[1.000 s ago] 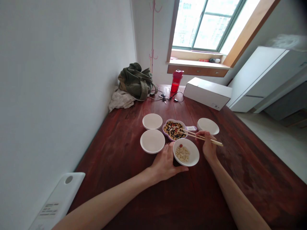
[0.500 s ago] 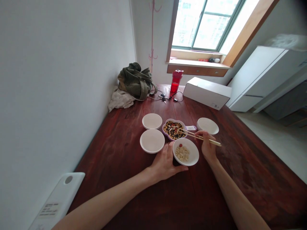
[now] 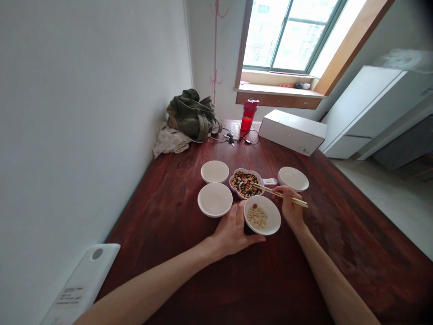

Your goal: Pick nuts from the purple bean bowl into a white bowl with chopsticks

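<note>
My right hand [image 3: 291, 206] grips a pair of wooden chopsticks [image 3: 282, 195], their tips among the mixed beans and seeds in a purple-rimmed, flower-shaped dish [image 3: 233, 190] with a labelled handle. Around the near left side of a white bowl [image 3: 276, 225] curls my left hand [image 3: 233, 230], thumb along its base. Pale seeds [image 3: 257, 217] and one red piece [image 3: 255, 206] lie inside this bowl. Left of the dish stand two more white bowls, a nearer one [image 3: 215, 200] and a farther one [image 3: 214, 172]. Another white bowl [image 3: 293, 178] stands beyond my right hand.
Toward the back of the dark red wooden table [image 3: 176, 194] are a green bag [image 3: 192, 113] on a pale cloth, keys with a cable [image 3: 232, 139], a red bottle [image 3: 249, 115] and a white box [image 3: 292, 131]. A white board [image 3: 88, 275] is at the lower left by the wall.
My right hand and the chopsticks have shifted slightly left, with the tips still in the dish. My left hand and the bowls keep their places.
</note>
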The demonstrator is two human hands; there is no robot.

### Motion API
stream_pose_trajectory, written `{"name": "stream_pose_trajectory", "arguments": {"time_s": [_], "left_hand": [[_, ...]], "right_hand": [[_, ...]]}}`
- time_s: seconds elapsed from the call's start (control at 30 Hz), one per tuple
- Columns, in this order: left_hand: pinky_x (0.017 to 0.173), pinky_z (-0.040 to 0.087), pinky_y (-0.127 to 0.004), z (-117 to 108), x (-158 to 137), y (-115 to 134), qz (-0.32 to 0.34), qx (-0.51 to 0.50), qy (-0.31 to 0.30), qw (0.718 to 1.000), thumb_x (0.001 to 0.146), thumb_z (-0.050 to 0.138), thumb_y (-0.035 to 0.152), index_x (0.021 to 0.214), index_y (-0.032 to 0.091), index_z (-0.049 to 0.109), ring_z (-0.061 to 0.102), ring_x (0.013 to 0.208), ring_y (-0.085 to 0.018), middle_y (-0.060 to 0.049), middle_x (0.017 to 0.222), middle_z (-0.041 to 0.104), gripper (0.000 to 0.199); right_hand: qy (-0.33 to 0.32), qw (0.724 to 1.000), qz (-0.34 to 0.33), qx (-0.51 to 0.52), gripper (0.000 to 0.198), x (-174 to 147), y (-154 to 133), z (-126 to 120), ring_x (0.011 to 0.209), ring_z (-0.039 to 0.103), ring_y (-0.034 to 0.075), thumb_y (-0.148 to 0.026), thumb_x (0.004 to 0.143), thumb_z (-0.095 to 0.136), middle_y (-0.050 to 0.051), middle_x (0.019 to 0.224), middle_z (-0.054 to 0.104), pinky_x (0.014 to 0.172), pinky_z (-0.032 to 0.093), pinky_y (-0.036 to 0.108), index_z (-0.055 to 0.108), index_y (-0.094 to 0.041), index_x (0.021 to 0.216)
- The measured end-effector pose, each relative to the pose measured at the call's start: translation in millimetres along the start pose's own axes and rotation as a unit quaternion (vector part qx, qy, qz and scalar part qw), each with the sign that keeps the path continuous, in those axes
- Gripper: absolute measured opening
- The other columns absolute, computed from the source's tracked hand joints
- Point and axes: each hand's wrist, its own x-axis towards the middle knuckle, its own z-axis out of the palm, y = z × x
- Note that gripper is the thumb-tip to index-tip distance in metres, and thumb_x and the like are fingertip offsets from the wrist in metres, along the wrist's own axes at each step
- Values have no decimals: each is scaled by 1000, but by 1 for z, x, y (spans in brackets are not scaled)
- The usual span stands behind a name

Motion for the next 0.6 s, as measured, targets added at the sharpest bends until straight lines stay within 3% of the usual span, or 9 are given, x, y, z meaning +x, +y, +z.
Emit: {"name": "stream_pose_trajectory", "arguments": {"time_s": [0.2, 0.37, 0.6], "left_hand": [[114, 42, -58, -1, 0, 2, -9, 0, -2, 1000, 66, 89, 62, 148, 23, 33, 52, 132, -38, -16, 141, 53, 107], [113, 42, -59, 0, 0, 1, -10, -8, -1, 1000, 65, 89, 61, 148, 23, 32, 52, 132, -38, -17, 140, 53, 107], [112, 43, -59, -2, 1, 3, -5, -16, 0, 1000, 66, 90, 59, 149, 24, 34, 53, 132, -38, -16, 140, 54, 106]], "right_hand": [[69, 992, 73, 81, 59, 2, 7, 0, 53, 61, 16, -64, 100, 43, 4, 63, 69, 51, 47, 28, 74, -18, 81], [115, 965, 127, 201, 57, 10, 12, -2, 52, 64, 16, -67, 95, 51, 5, 63, 69, 47, 47, 27, 72, -17, 75], [75, 918, 162, 354, 46, 12, 10, -9, 48, 59, 14, -60, 90, 64, 1, 62, 63, 40, 44, 27, 66, -21, 66]]}}
